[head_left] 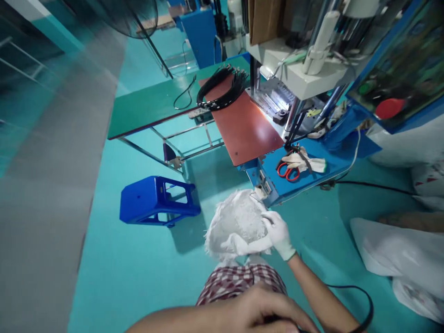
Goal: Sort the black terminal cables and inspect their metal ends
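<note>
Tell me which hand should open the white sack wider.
Probably right: the right hand pinches the white sack at its rim; the left hand lies nearer the camera, apart from it.

At the upper middle of the frame my worktop (pixel 149 104) has a green top, and a red-brown panel (pixel 243 129) lies to its right. A coil of black cables (pixel 222 88) lies across both. Right of centre, red-handled scissors (pixel 287 170) and a white glove (pixel 307 162) lie on the blue ledge (pixel 326 173). A blue stool (pixel 157 201) stands on the teal floor (pixel 132 273).
</note>
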`<state>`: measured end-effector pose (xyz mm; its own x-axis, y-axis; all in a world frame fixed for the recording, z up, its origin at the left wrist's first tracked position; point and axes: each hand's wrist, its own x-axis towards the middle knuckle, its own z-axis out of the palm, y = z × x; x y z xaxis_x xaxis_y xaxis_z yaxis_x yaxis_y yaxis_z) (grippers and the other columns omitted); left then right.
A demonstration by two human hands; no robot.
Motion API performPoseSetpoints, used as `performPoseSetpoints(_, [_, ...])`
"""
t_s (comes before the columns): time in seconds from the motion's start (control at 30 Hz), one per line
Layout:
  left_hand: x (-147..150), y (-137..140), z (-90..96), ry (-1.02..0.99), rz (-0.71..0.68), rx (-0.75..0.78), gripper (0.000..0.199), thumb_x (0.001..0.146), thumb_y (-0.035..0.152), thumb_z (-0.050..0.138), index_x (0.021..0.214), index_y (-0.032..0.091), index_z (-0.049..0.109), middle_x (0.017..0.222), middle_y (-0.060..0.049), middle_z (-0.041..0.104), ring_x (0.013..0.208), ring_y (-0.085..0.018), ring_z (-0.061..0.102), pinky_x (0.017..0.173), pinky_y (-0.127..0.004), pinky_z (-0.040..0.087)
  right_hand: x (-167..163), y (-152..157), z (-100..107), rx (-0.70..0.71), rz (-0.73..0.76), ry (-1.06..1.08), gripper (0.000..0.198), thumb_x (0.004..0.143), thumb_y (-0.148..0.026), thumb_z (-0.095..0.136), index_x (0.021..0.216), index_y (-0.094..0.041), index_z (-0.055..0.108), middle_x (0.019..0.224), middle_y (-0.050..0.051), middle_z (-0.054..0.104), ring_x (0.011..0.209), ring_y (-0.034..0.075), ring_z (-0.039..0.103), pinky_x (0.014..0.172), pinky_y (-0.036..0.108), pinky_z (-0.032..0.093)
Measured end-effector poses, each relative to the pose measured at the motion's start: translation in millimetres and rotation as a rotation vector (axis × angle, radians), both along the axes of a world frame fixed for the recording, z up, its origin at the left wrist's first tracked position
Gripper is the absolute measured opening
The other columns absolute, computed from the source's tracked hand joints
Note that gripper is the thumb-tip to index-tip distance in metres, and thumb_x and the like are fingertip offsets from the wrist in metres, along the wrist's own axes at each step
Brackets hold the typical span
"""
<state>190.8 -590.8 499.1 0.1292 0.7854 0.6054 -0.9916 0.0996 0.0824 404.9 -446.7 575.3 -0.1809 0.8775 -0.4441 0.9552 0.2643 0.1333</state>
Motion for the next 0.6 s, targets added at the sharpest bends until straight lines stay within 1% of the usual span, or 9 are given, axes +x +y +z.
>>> performPoseSetpoints(0.07, [2,-10,-3.4,-0.026,-0.06,-0.042,0.07,0.094,0.061,0.035,0.12,0.004,0.065,0.111,-0.022,0.069,0.105,-0.024,0.067,0.091,-0.028,0.052,29,-9,-12,-0.074,-0.099,-0.037,0.034,0.074,-0.019,0.056,0.105,-0.019,0.07,0.122,0.011,0.062,0.107,0.022,0.061,0.092,0.037,0.052])
performPoseSetpoints(0.13, [5,-22,-8.5,-0.055,-0.094,-0.083,0.062,0.096,0.056,0.039,0.117,0.005,0.067,0.111,-0.022,0.069,0.106,-0.024,0.066,0.092,-0.03,0.051,48,-19,-10,-0.119,-0.175,-0.075,0.042,0.069,-0.019,0.057,0.109,-0.019,0.07,0.123,0.011,0.063,0.104,0.023,0.064,0.087,0.036,0.055])
performPoseSetpoints(0.2, [9,-36,-16.3,-0.082,-0.135,-0.163,0.052,0.096,0.05,0.044,0.112,0.007,0.069,0.107,-0.019,0.07,0.1,-0.021,0.066,0.087,-0.028,0.05,56,-37,4,-0.155,-0.25,-0.113,0.042,0.069,-0.022,0.057,0.11,-0.02,0.07,0.116,0.011,0.067,0.1,0.024,0.066,0.087,0.039,0.055])
performPoseSetpoints(0.3, [15,-57,-33.4,-0.099,-0.222,-0.348,0.045,0.094,0.049,0.049,0.096,0.009,0.07,0.082,-0.01,0.068,0.067,-0.01,0.056,0.063,-0.018,0.044,54,-78,29,-0.211,-0.332,-0.162,0.035,0.073,-0.028,0.057,0.104,-0.021,0.072,0.103,0.01,0.072,0.093,0.027,0.069,0.085,0.042,0.056])
performPoseSetpoints(0.37, [15,-70,-48.4,-0.09,-0.254,-0.461,0.045,0.093,0.051,0.05,0.089,0.009,0.067,0.068,-0.004,0.058,0.055,-0.007,0.042,0.051,-0.017,0.032,43,-109,40,-0.268,-0.398,-0.183,0.034,0.076,-0.031,0.055,0.105,-0.023,0.072,0.105,0.009,0.072,0.095,0.028,0.069,0.087,0.043,0.056])
performPoseSetpoints(0.47, [7,-86,-77.2,-0.046,-0.237,-0.575,0.045,0.092,0.053,0.051,0.085,0.01,0.063,0.058,0.002,0.042,0.051,-0.007,0.03,0.048,-0.02,0.021,4,-144,48,-0.436,-0.541,-0.197,0.033,0.081,-0.035,0.056,0.11,-0.028,0.069,0.115,0.006,0.069,0.107,0.028,0.065,0.094,0.042,0.052])
performPoseSetpoints(0.5, [2,-92,-88.5,-0.034,-0.222,-0.602,0.045,0.092,0.053,0.05,0.084,0.01,0.062,0.057,0.004,0.038,0.05,-0.007,0.027,0.048,-0.021,0.019,-15,-150,50,-0.49,-0.574,-0.209,0.031,0.081,-0.036,0.058,0.108,-0.029,0.07,0.113,0.005,0.069,0.105,0.027,0.065,0.092,0.041,0.053])
performPoseSetpoints(0.53, [-4,-98,-100.3,-0.027,-0.206,-0.628,0.045,0.092,0.053,0.05,0.084,0.01,0.062,0.055,0.005,0.034,0.05,-0.007,0.025,0.048,-0.022,0.018,-36,-153,54,-0.54,-0.57,-0.217,0.027,0.08,-0.036,0.06,0.105,-0.03,0.07,0.109,0.005,0.07,0.103,0.027,0.065,0.09,0.04,0.053])
performPoseSetpoints(0.6, [-17,-111,-125.5,-0.02,-0.166,-0.68,0.045,0.092,0.053,0.05,0.082,0.01,0.062,0.055,0.005,0.033,0.05,-0.007,0.024,0.048,-0.022,0.018,-78,-149,60,-0.54,-0.43,-0.248,0.007,0.074,-0.031,0.067,0.081,-0.029,0.07,0.089,0.004,0.069,0.085,0.026,0.066,0.079,0.038,0.054])
